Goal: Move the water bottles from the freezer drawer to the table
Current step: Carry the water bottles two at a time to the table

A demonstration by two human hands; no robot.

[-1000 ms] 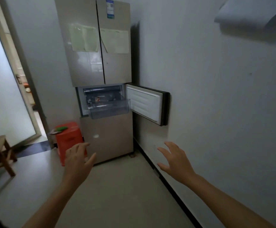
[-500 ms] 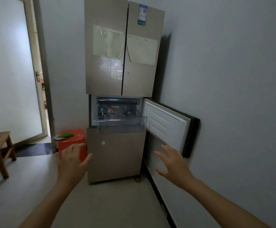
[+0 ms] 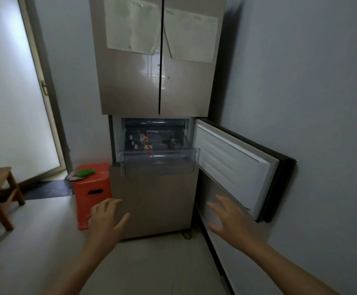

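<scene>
We're facing the fridge (image 3: 152, 92). Its freezer door (image 3: 235, 167) is swung open to the right, and the clear freezer drawer (image 3: 159, 160) is pulled out of the fridge's middle section. Water bottles (image 3: 145, 141) lie inside the drawer, red-and-white labels showing. Our left hand (image 3: 104, 218) and right hand (image 3: 229, 218) hover in front of the fridge's lower panel, fingers spread, holding nothing. A red stool (image 3: 92, 192) sits just left of the fridge.

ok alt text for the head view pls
A person's left hand and right hand, open and empty, reach toward a fridge whose freezer door stands open rightward, its clear drawer pulled out with water bottles inside. A red stool stands beside it.
</scene>
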